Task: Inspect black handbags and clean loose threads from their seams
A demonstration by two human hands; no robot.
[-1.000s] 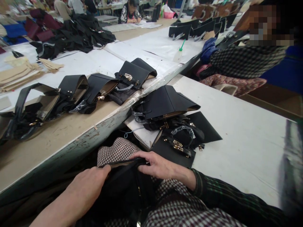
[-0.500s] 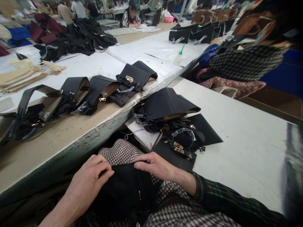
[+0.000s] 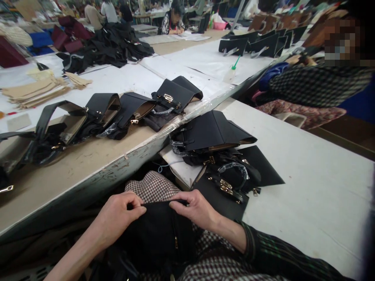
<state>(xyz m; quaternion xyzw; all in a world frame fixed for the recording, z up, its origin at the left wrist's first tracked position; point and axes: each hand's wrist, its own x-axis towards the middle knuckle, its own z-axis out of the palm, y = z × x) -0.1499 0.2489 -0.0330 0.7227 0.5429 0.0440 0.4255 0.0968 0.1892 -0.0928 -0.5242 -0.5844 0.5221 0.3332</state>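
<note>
Across my lap lies a black handbag (image 3: 155, 238), its dark cloth side with a gold zip pull facing up. My left hand (image 3: 123, 214) pinches the far edge of it between thumb and fingers. A short way to the right, my right hand (image 3: 195, 208) grips the same edge, thumb on the near side and fingers behind. The bag's lower part is dark and hard to make out. Just beyond my right hand, a black handbag with gold hardware (image 3: 225, 195) lies on the white side table, close to another black handbag (image 3: 208, 130).
Several black handbags (image 3: 131, 107) line the long worktable's (image 3: 117, 164) near edge. Behind them are beige sheets (image 3: 35, 91) and a heap of black pieces (image 3: 108, 47). A green-tipped bottle (image 3: 230, 73) stands farther back. A co-worker in a checked sleeve (image 3: 319, 84) sits at the right.
The view has turned slightly left, so the tables and bags appear farther right. Both hands keep their hold on the bag's edge, almost unmoved.
</note>
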